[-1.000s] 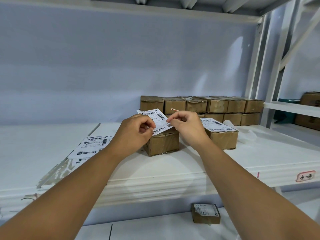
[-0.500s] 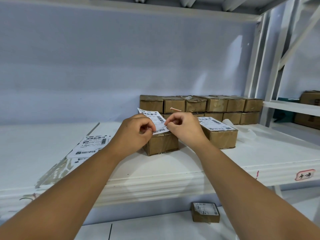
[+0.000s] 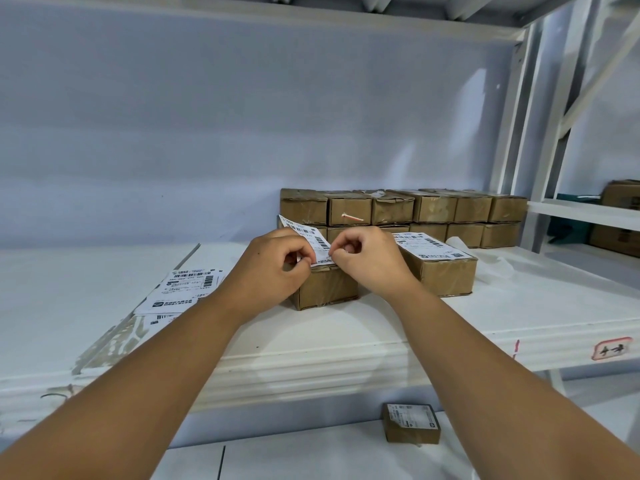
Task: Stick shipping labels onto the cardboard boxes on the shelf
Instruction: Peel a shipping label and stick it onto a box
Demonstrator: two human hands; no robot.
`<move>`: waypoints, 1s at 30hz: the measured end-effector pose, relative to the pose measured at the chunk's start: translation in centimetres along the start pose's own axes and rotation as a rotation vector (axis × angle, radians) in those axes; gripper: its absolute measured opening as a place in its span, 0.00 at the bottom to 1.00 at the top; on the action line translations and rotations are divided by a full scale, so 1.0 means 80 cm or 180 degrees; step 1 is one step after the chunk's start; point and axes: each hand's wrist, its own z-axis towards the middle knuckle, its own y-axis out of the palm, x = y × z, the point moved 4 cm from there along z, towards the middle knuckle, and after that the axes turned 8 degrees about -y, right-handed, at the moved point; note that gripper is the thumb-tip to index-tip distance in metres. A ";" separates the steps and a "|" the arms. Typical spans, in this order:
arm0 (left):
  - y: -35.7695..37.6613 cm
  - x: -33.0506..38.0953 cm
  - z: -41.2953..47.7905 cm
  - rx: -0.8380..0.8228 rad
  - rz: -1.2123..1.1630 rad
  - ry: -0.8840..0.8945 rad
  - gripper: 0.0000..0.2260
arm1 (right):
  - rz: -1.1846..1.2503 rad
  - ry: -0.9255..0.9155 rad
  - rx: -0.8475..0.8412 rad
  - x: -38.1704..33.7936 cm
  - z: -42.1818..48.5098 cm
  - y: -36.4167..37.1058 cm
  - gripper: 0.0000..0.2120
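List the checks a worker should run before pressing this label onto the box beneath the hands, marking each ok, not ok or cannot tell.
1. Grip: left hand and right hand both pinch the label at its near edge: ok.
2. Label over the target box: ok.
3. Label lying flat on the box top: not ok, its far end is raised.
4. Backing peeled off: cannot tell.
5. Box top bare: cannot tell, hands and label hide it.
6. Supply of spare labels on the shelf: ok.
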 end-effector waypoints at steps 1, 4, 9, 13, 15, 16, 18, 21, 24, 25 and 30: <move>0.000 0.000 0.000 0.0005 0.0035 0.0038 0.08 | 0.0013 0.0006 -0.0003 0.000 0.000 0.000 0.07; 0.001 0.001 0.000 0.0017 0.0140 0.0101 0.07 | 0.0026 0.0022 0.0006 0.001 0.000 0.000 0.07; 0.003 0.004 -0.002 0.0077 0.0439 0.0332 0.07 | 0.0101 0.0035 0.0052 0.002 0.000 0.001 0.07; 0.002 0.004 -0.002 0.0181 0.0924 0.0243 0.13 | 0.0165 0.0042 -0.0001 0.002 0.001 0.002 0.08; -0.001 0.002 -0.002 0.0239 0.1098 0.0180 0.15 | 0.0187 0.0063 -0.0043 0.000 0.000 0.001 0.10; -0.002 0.001 -0.002 0.0230 0.1105 0.0137 0.14 | 0.0198 0.0075 -0.0069 0.000 0.000 0.001 0.11; -0.002 0.000 -0.001 0.0178 0.1041 0.0097 0.12 | 0.0209 0.0100 -0.0103 -0.001 -0.001 0.001 0.12; -0.001 0.001 -0.001 0.0121 0.0969 0.0107 0.13 | 0.0217 0.0128 -0.0106 -0.002 -0.001 0.001 0.12; -0.001 0.002 -0.002 0.0107 0.0994 0.0197 0.19 | 0.0252 0.0135 -0.0132 -0.002 -0.002 0.001 0.12; -0.001 0.002 -0.001 0.0093 0.0992 0.0193 0.22 | 0.0276 0.0136 -0.0132 -0.002 -0.002 0.000 0.12; 0.001 -0.010 0.003 -0.0092 0.0789 -0.0176 0.30 | 0.0296 0.0158 -0.0151 -0.001 -0.001 0.000 0.11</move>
